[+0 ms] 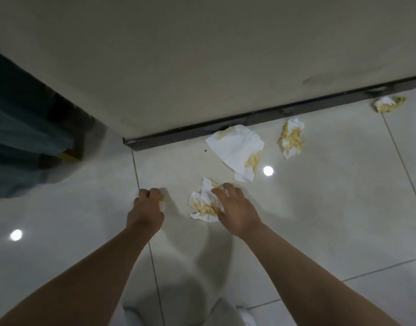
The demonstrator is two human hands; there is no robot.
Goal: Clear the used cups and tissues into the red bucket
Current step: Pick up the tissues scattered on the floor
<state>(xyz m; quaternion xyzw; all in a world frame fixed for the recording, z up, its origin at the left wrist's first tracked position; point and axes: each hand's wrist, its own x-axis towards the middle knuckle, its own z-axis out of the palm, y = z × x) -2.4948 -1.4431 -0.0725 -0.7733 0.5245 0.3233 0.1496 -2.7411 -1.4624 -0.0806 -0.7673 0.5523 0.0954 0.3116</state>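
Several white tissues with yellow stains lie on the glossy tiled floor. My right hand [235,208] rests with spread fingers on a crumpled tissue [202,203], touching its right side. My left hand [147,205] is closed around a small tissue scrap [162,201], of which only a bit shows. A flat tissue [237,149] lies beyond, against the dark skirting. Another crumpled tissue [291,137] sits to its right, and a third [388,104] at the far right by the wall. No cups and no red bucket are in view.
A beige wall [202,55] with a dark skirting strip [249,118] runs across the back. Dark blue-green fabric [21,128] hangs at the left beside a wall corner. Ceiling lights reflect in the floor tiles [319,208].
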